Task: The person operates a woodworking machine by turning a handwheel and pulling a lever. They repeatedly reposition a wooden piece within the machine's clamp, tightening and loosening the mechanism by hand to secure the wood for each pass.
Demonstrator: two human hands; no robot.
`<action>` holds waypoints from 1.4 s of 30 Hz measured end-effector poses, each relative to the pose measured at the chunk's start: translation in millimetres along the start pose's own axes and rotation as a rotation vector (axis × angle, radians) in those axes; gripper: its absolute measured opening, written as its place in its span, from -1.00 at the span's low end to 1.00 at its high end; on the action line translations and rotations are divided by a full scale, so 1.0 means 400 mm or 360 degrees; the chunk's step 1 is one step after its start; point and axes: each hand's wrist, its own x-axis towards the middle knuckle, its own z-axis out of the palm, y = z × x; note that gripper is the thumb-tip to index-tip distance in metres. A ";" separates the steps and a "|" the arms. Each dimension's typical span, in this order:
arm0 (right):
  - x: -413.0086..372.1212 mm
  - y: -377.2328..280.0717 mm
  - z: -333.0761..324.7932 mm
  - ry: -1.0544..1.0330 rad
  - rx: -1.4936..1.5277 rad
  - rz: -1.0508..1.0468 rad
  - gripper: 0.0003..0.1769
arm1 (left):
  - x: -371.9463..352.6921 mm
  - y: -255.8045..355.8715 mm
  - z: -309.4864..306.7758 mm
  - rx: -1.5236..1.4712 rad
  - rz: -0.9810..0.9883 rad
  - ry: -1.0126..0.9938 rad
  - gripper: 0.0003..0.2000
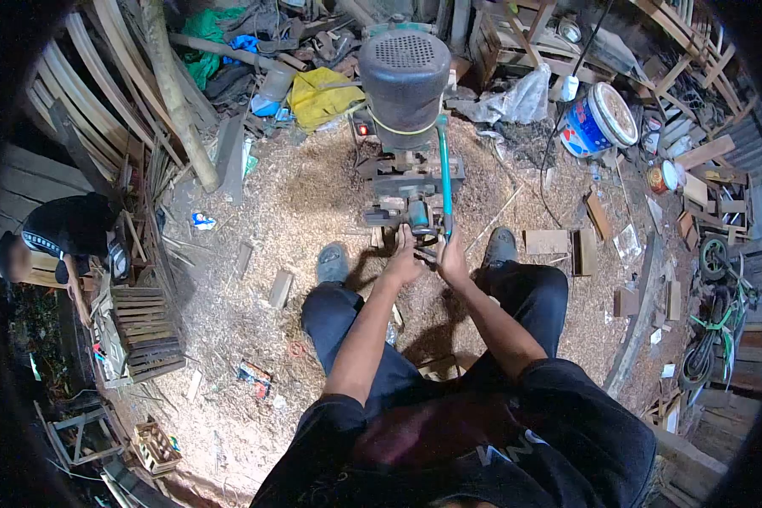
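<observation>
Sawdust (313,195) covered the ground around the machine (411,182) that both hands were touching. The left hand (403,261) pressed against the machine's lower end with its fingers curled, though whether they gripped anything could not be told. Just beside it, the right hand (451,261) sat at the foot of the green lever (443,169), which rose beyond its fingertips; its grip was equally unclear. Above both hands stood the grey motor housing (404,76). Well beyond the right hand lay a blue-and-white bucket (597,118). Far off to the left hand's side, another person (63,233) bent near a wooden crate (148,334).
</observation>
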 end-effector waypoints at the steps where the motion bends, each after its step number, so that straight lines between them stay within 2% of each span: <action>1: -0.005 -0.016 -0.013 0.0011 0.0005 -0.0064 -0.40 | 0.003 -0.010 0.007 -0.0012 -0.0005 -0.0011 0.02; 5: 0.009 -0.152 -0.121 0.0136 0.0058 -0.0386 -0.44 | 0.039 -0.076 0.055 0.0045 0.0066 0.0035 0.13; 6: 0.008 -0.172 -0.151 0.0005 0.0068 -0.0212 -0.57 | 0.027 -0.057 0.044 -0.0008 0.0063 0.0012 0.14; 7: 0.015 -0.185 -0.181 -0.0047 0.0102 -0.0174 -0.72 | 0.027 -0.067 0.044 0.0023 0.0137 0.0021 0.14; 9: 0.047 -0.266 -0.253 0.0090 -0.0081 -0.0324 -0.82 | 0.049 -0.118 0.064 0.0089 0.0288 0.0045 0.15; 10: 0.071 -0.317 -0.298 0.0048 0.0120 -0.0226 -0.87 | 0.041 -0.100 0.053 0.0053 0.0256 0.0035 0.13; 11: 0.091 -0.444 -0.364 -0.0147 0.0703 0.0301 -0.88 | 0.046 -0.114 0.064 0.0167 0.0343 0.0101 0.12; 13: 0.155 -0.473 -0.399 -0.0102 0.0722 0.0144 -0.81 | 0.087 -0.195 0.117 0.0395 0.0516 0.0237 0.10; 14: 0.191 -0.530 -0.439 -0.0152 0.0749 0.0256 -0.74 | 0.110 -0.249 0.148 0.0475 0.0886 0.0508 0.05; 16: 0.256 -0.595 -0.457 0.0069 0.0848 0.0136 -0.48 | 0.089 -0.198 0.117 0.0263 0.0596 0.0285 0.05; 18: 0.332 -0.628 -0.455 0.0298 0.0841 -0.0247 -0.32 | 0.044 -0.099 0.057 0.0187 0.0235 0.0066 0.05; 21: 0.422 -0.641 -0.473 0.0216 0.0848 -0.0325 -0.24 | 0.027 -0.083 0.045 0.0056 0.0138 0.0005 0.07; 22: 0.441 -0.612 -0.482 0.0044 0.1003 -0.0301 -0.29 | 0.034 -0.101 0.061 0.0168 0.0196 0.0077 0.08; 25: 0.436 -0.501 -0.444 0.0092 0.0692 -0.0139 -0.39 | 0.046 -0.089 0.046 -0.0015 0.0016 -0.0086 0.13; 26: 0.414 -0.439 -0.420 0.0046 0.0537 -0.0021 -0.42 | 0.054 -0.098 0.054 0.0083 0.0039 -0.0069 0.12; 27: 0.385 -0.349 -0.386 0.0000 0.0378 0.0094 -0.45 | 0.045 -0.089 0.047 0.0045 0.0048 -0.0073 0.11; 28: 0.363 -0.201 -0.333 -0.0233 0.0541 0.0168 -0.45 | 0.023 -0.065 0.028 0.0004 0.0061 -0.0075 0.10; 29: 0.311 -0.097 -0.283 -0.0293 0.0420 0.0659 -0.49 | 0.005 -0.042 0.010 -0.0035 0.0074 -0.0078 0.09; 30: 0.249 0.030 -0.239 -0.0454 0.0680 0.0773 -0.54 | -0.004 -0.030 0.000 -0.0081 0.0040 -0.0096 0.08; 32: 0.154 0.202 -0.138 -0.0797 -0.0183 0.0937 -0.52 | 0.015 -0.059 0.015 -0.0100 0.0123 -0.0038 0.08; 34: 0.052 0.461 0.065 -0.0393 0.0035 0.0680 -0.45 | 0.007 -0.062 0.016 -0.0176 0.0147 -0.0038 0.06; 35: 0.046 0.219 -0.038 -0.0569 0.0095 0.1090 -0.21 | 0.005 -0.061 0.012 -0.0183 0.0145 -0.0057 0.06; 37: -0.039 0.343 0.020 -0.0408 0.0172 0.1210 -0.11 | 0.000 -0.054 0.003 -0.0206 0.0136 -0.0081 0.05; 39: -0.102 0.389 0.023 -0.0394 -0.0059 0.1297 -0.04 | 0.005 -0.056 0.006 -0.0226 0.0155 -0.0072 0.06; 40: -0.122 0.382 0.030 -0.0224 0.0064 0.1392 -0.05 | 0.005 -0.059 0.008 -0.0251 0.0171 -0.0070 0.06; 42: -0.107 0.356 0.048 -0.0156 0.0401 0.1388 -0.02 | 0.006 -0.066 0.015 -0.0277 0.0201 -0.0074 0.08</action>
